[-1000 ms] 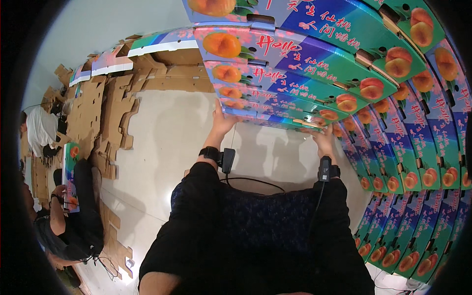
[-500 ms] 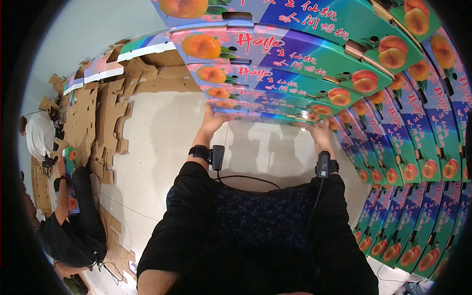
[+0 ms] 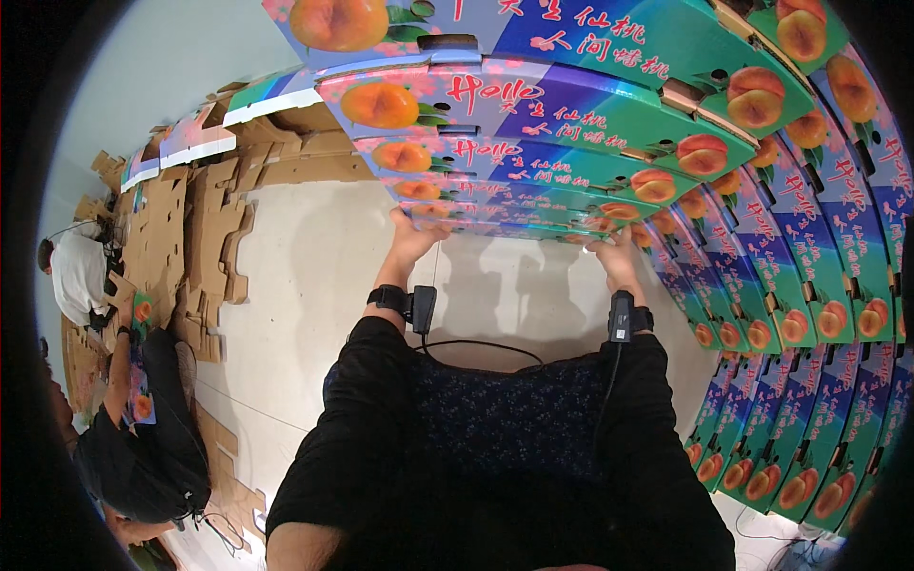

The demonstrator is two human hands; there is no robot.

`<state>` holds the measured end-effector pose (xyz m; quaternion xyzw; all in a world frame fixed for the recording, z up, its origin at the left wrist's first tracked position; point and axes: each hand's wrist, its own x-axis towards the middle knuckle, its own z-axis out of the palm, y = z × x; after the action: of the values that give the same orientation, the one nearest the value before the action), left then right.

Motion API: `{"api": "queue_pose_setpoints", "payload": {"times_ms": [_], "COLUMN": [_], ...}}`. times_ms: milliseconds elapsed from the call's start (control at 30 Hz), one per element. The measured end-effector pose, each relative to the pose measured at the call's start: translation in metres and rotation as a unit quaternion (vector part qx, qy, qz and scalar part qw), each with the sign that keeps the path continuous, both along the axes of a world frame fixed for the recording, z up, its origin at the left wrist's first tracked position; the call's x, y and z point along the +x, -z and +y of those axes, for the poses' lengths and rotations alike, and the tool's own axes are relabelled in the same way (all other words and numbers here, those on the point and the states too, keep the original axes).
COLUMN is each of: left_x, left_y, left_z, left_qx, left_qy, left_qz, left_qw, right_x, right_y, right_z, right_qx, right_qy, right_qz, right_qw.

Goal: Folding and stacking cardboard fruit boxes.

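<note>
In front of me rises a stack of printed cardboard fruit cartons, blue, purple and green with peach pictures. Both my hands are at a low carton (image 3: 514,225) in it. My left hand (image 3: 413,242) grips its left corner, the thumb lying across the front and the fingers along the side. At the right corner, my right hand (image 3: 616,259) has its thumb at the front lower edge; its other fingers are partly hidden by the carton. Both wrists wear black straps with small black devices (image 3: 422,306), and a cable runs between them.
More stacked peach cartons (image 3: 800,314) curve along the right side. Flattened brown cardboard (image 3: 157,247) is piled at the left. Two people work there, one in a white top (image 3: 81,276) and one in black (image 3: 143,466) handling a printed carton piece. Pale floor (image 3: 295,276) lies between.
The carton stack sits slightly further left and lower in view. My hands stay at the same low carton corners. At the left, the person in black has shifted the printed piece slightly.
</note>
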<state>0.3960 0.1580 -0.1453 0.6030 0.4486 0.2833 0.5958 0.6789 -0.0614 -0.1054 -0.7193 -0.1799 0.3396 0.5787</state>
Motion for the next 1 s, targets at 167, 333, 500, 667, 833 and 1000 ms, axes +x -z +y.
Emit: {"api": "queue_pose_setpoints", "payload": {"times_ms": [167, 333, 500, 667, 833, 1000], "left_x": [0.0, -0.009, -0.003, 0.0, -0.003, -0.004], "left_y": [0.012, 0.025, -0.032, -0.036, -0.055, -0.041], "left_z": [0.004, 0.012, -0.011, 0.009, 0.009, 0.011], "left_qx": [0.057, 0.041, 0.011, 0.308, 0.271, 0.19], "left_qy": [-0.015, -0.016, -0.022, -0.113, -0.062, -0.042], "left_qz": [0.017, 0.012, 0.011, -0.036, -0.19, -0.169], "left_qw": [0.998, 0.999, 1.0, 0.944, 0.942, 0.966], "right_x": [-0.004, -0.018, -0.014, 0.029, 0.011, 0.012], "right_y": [-0.01, -0.027, -0.043, -0.001, -0.034, -0.035], "right_z": [0.002, 0.004, 0.002, -0.004, -0.001, -0.002], "right_qx": [0.022, 0.075, 0.03, 0.185, 0.226, 0.255], "right_qy": [-0.023, -0.014, 0.013, 0.076, 0.077, 0.038], "right_qz": [0.023, -0.031, -0.018, -0.228, -0.225, -0.194], "right_qw": [0.999, 0.997, 0.999, 0.953, 0.945, 0.946]}}
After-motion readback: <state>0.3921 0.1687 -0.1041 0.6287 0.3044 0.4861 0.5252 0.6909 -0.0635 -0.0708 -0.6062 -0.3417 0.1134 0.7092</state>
